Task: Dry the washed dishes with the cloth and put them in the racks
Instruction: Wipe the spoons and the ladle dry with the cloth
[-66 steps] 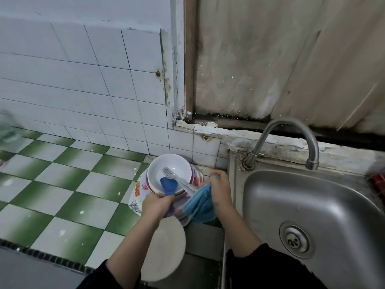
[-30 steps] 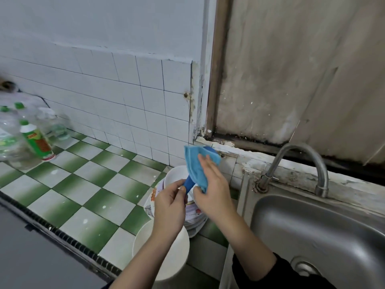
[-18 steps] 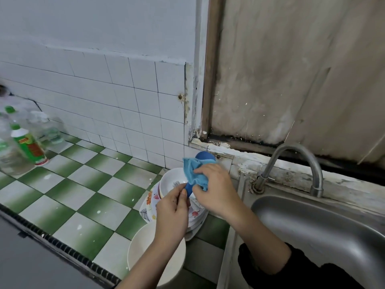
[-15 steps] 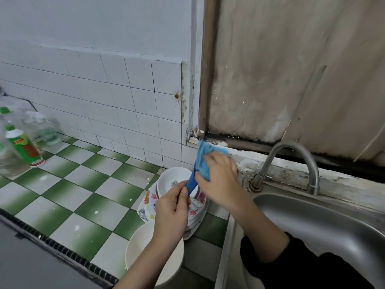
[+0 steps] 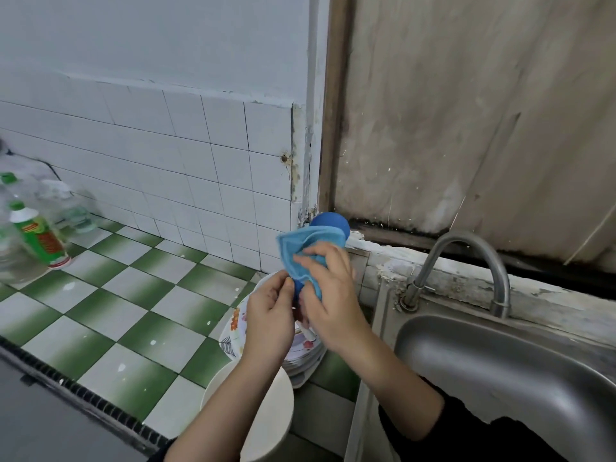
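My left hand (image 5: pixel 268 323) pinches the lower end of a blue plastic spoon (image 5: pixel 329 222), which stands upright above the stacked dishes. My right hand (image 5: pixel 328 291) holds the light blue cloth (image 5: pixel 301 253) wrapped round the spoon's handle, just below its round bowl. Beneath both hands sits a stack of flowered plates (image 5: pixel 235 328) with a white bowl (image 5: pixel 263 280) on top, mostly hidden by my hands. A plain white plate (image 5: pixel 280 418) lies nearer to me, under my left forearm.
The green and white checkered counter (image 5: pixel 133 311) stretches left, with several plastic bottles (image 5: pixel 36 235) at its far left. A steel sink (image 5: pixel 516 368) with a curved tap (image 5: pixel 466 261) is on the right. No rack is in view.
The spoon was lifted out of the bowl and stood upright. My right hand has been sliding the cloth up and down its handle; the cloth now sits lower than half a second ago.
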Demonstrator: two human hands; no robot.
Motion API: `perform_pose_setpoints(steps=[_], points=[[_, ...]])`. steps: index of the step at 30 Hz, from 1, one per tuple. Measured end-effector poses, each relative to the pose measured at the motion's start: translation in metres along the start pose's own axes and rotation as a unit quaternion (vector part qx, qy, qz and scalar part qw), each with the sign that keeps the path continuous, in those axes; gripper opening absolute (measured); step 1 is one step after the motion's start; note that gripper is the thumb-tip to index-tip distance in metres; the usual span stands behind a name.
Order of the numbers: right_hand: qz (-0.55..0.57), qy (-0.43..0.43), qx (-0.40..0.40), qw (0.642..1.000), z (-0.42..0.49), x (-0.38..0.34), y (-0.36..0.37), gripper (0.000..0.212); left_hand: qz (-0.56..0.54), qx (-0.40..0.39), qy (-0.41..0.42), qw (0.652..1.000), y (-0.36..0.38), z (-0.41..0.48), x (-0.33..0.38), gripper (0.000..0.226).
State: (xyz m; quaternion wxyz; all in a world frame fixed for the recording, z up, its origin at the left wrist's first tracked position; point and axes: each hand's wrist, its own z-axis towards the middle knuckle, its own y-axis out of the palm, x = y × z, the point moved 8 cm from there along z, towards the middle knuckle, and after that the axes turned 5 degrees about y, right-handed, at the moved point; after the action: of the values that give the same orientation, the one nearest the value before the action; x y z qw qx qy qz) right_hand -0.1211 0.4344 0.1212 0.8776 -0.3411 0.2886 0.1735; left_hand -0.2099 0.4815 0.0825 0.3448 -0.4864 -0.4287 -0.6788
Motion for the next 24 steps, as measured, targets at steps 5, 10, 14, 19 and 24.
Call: perform_pose_setpoints(steps=[5,10,14,19,24], points=[[-0.024,-0.071,-0.007,0.997,-0.024,-0.017,0.009,0.043,-0.034,0.0,-0.063,0.997,-0.004,0.0,-0.008,0.027],[-0.097,-0.031,0.013,0.995,-0.012,0.0,-0.002,0.046,-0.085,-0.067,-0.124,0.986,0.002,-0.008,-0.015,0.029],[-0.137,-0.016,0.065,0.988,-0.007,-0.003,-0.011,0.048,-0.142,-0.068,-0.173,0.972,0.01,-0.006,-0.015,0.03],[-0.155,-0.052,0.026,0.986,-0.038,-0.013,0.016,0.045,-0.194,-0.019,-0.237,0.952,0.006,-0.008,-0.035,0.032],[-0.142,-0.029,0.02,0.989,-0.049,-0.006,0.017,0.053,-0.2,-0.022,-0.233,0.951,-0.001,-0.017,-0.042,0.032]])
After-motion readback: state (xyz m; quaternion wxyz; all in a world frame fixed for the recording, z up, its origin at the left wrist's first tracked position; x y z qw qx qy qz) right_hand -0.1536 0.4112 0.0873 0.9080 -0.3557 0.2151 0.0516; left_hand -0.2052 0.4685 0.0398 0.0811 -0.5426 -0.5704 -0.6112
